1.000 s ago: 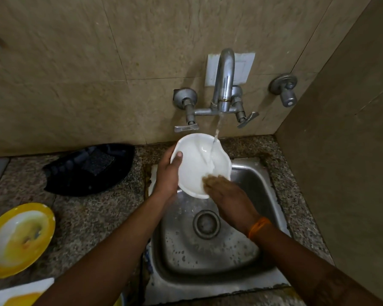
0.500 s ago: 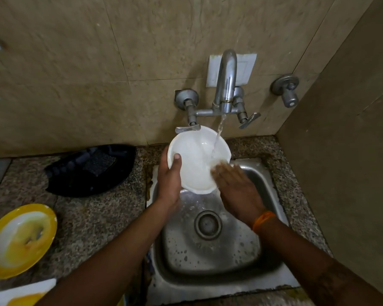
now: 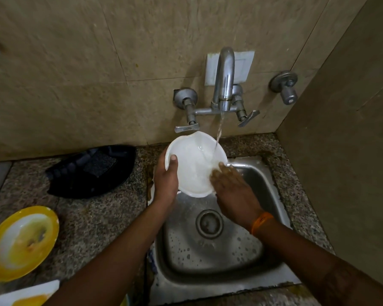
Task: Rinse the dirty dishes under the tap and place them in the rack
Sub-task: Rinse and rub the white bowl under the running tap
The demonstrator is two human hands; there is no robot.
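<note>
A white bowl (image 3: pixel 192 164) is held tilted over the steel sink (image 3: pixel 259 186), under the running tap (image 3: pixel 224 80). My left hand (image 3: pixel 166 182) grips its left rim, thumb on the inside. My right hand (image 3: pixel 234 193) lies with fingers spread against the bowl's lower right inner side, where the water stream lands. A yellow-rimmed plate (image 3: pixel 20 241) with food residue sits on the counter at the far left. A white square dish (image 3: pixel 27 294) with yellow residue shows at the bottom left edge.
A black tray (image 3: pixel 71 177) holding a dark scrub pad (image 3: pixel 98 164) sits on the granite counter left of the sink. A second wall valve (image 3: pixel 284 87) is right of the tap. A tiled wall closes the right side.
The bowl has shifted slightly up and left under the stream. My right hand has slid along the bowl's lower right inside.
</note>
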